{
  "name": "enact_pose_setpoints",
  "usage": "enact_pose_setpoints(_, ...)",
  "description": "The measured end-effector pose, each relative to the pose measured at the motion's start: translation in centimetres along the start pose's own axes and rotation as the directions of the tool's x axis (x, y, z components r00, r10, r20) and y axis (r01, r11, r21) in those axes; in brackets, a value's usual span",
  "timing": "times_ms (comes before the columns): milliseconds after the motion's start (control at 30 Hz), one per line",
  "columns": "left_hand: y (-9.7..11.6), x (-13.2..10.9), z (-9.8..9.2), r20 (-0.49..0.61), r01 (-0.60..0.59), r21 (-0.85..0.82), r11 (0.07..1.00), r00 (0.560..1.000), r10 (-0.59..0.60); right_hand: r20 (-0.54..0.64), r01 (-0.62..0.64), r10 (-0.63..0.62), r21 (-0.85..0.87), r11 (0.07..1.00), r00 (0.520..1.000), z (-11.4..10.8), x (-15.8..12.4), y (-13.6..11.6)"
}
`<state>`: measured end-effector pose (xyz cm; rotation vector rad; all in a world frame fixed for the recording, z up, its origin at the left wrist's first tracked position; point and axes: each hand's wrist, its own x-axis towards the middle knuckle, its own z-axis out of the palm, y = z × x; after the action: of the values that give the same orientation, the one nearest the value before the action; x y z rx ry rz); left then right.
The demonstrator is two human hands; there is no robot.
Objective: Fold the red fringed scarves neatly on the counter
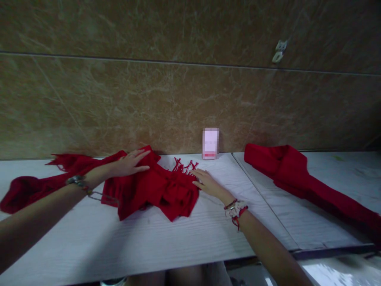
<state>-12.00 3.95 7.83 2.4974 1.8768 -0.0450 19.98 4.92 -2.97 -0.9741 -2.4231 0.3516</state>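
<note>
A crumpled red scarf (157,186) with fringed ends lies in loose folds on the white table, in front of me and to the left. My left hand (129,163) rests on its upper part, fingers stretched out and apart. At the scarf's right end, close to its fringe, my right hand (206,182) has its fingers extended, with the fingertips at the cloth's edge. Whether those fingertips press on the fabric I cannot tell. Both wrists wear bracelets.
A phone-like object (210,143), its face blurred, leans against the brown marbled wall (178,99). On the right, a second length of red cloth (291,171) lies folded across the table (226,238). A seam crosses the tabletop. A small white fitting (279,51) sits on the wall.
</note>
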Motion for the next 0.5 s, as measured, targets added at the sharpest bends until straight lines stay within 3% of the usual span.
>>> enact_pose_setpoints(100, 1.4, -0.1, 2.9, 0.167, 0.018, 0.029, 0.999, 0.986, -0.023, 0.074, 0.024, -0.022, -0.027, 0.999, 0.997, 0.3, 0.2, -0.6)
enact_pose_setpoints(200, 0.9, -0.2, 3.6, 0.130, -0.073, -0.031, 0.997, 0.989, 0.076, 0.030, 0.001, 0.002, -0.079, 0.997, 1.000, -0.6, 0.6, -0.6)
enact_pose_setpoints(300, 0.4, -0.3, 2.3, 0.028, -0.140, -0.058, 0.989, 0.990, 0.141, -0.168, -0.104, 0.082, -0.126, 0.987, 0.982, -3.6, 0.3, 0.0)
enact_pose_setpoints(400, 0.0, -1.0, 0.1, -0.060, -0.148, 0.014, 0.989, 0.987, 0.149, -0.383, -0.287, 0.211, -0.154, 0.945, 0.899, -8.2, -1.6, 1.4)
enact_pose_setpoints(500, -1.9, -2.5, -1.6, -0.052, -0.160, 0.091, 0.983, 0.985, 0.166, -0.383, -0.524, 0.431, -0.180, 0.832, 0.817, -12.3, -4.7, 3.0)
